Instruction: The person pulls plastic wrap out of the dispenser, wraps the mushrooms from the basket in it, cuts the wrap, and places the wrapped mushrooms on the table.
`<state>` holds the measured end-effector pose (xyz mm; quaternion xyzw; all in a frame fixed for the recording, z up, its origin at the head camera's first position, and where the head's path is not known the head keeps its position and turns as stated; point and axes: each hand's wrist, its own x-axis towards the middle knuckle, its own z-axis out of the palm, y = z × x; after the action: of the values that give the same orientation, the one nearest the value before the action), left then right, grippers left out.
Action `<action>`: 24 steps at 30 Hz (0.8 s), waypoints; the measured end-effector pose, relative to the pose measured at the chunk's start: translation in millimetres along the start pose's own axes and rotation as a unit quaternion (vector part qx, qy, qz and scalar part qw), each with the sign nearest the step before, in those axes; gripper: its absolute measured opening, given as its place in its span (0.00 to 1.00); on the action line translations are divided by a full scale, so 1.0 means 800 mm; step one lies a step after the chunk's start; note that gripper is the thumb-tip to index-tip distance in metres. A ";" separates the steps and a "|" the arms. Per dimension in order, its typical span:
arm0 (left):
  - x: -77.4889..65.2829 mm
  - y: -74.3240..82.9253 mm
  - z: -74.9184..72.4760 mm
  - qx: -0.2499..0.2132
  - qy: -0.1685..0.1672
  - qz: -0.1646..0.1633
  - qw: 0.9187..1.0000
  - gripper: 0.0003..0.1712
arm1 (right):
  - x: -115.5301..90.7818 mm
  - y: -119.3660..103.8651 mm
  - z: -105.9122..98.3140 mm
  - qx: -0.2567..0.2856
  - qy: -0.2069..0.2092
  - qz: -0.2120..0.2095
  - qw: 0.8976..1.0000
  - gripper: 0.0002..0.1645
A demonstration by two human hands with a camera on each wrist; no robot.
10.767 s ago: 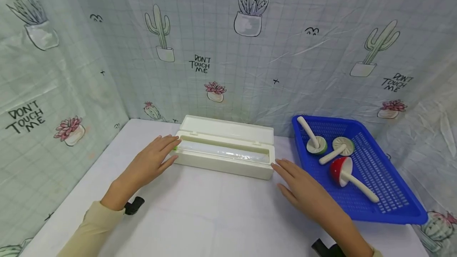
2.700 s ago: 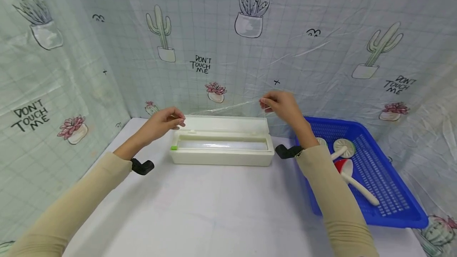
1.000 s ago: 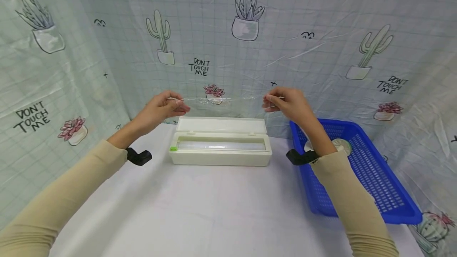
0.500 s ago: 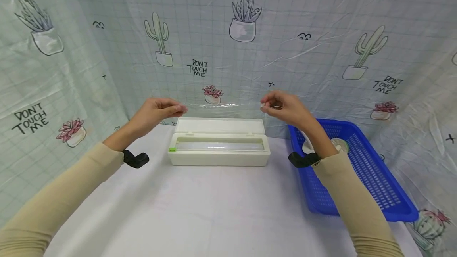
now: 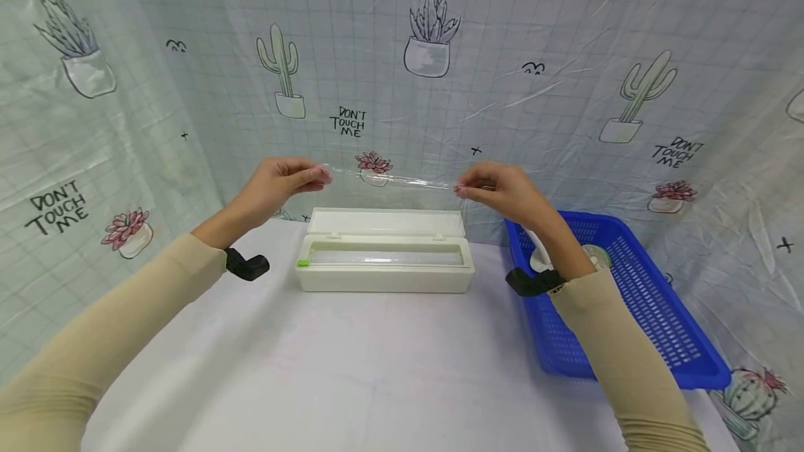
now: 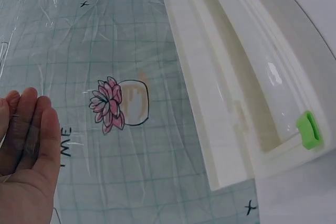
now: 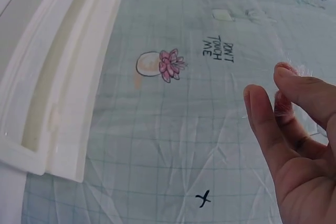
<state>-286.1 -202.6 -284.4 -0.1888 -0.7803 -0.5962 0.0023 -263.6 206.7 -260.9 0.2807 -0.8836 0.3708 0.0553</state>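
Observation:
A sheet of clear plastic wrap stretches between my hands above a white wrap dispenser box. My left hand pinches one top corner of the sheet between thumb and fingers. The opposite corner is pinched in my right hand, where crumpled film shows at the fingertips in the right wrist view. The box's lid stands open at the back, and a shiny roll lies inside. A green slider sits at the box's left end. The wrap's lower part barely shows against the backdrop.
To the right is a blue plastic basket holding mushroom-shaped pieces, partly covered by my right forearm. White cloth covers the table. A sheet printed with cactus drawings hangs behind and along both sides.
Earliest, both hands rested open beside the box. Later they held the wrap up from it, the left hand rising to the right's height. Since half a second ago, the left hand has risen slightly.

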 end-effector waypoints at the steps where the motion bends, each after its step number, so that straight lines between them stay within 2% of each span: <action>1: 0.004 0.001 0.001 -0.005 0.004 -0.001 1.000 0.17 | 0.000 -0.002 -0.001 0.000 -0.003 0.001 1.000 0.13; 6: 0.025 0.007 0.009 -0.030 0.019 0.001 0.999 0.16 | -0.002 -0.008 -0.003 0.007 -0.008 -0.001 1.000 0.13; 12: 0.050 0.016 0.015 -0.044 0.021 0.029 0.998 0.16 | -0.005 -0.012 -0.006 0.013 -0.012 0.000 1.000 0.13; 24: 0.076 0.029 0.019 -0.059 0.028 0.063 0.996 0.14 | -0.006 -0.012 -0.016 0.040 0.004 -0.007 0.999 0.11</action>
<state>-332.3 -165.7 -253.0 -0.2206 -0.7300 -0.6449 0.0506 -256.1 212.1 -247.6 0.2875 -0.8656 0.4068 0.0507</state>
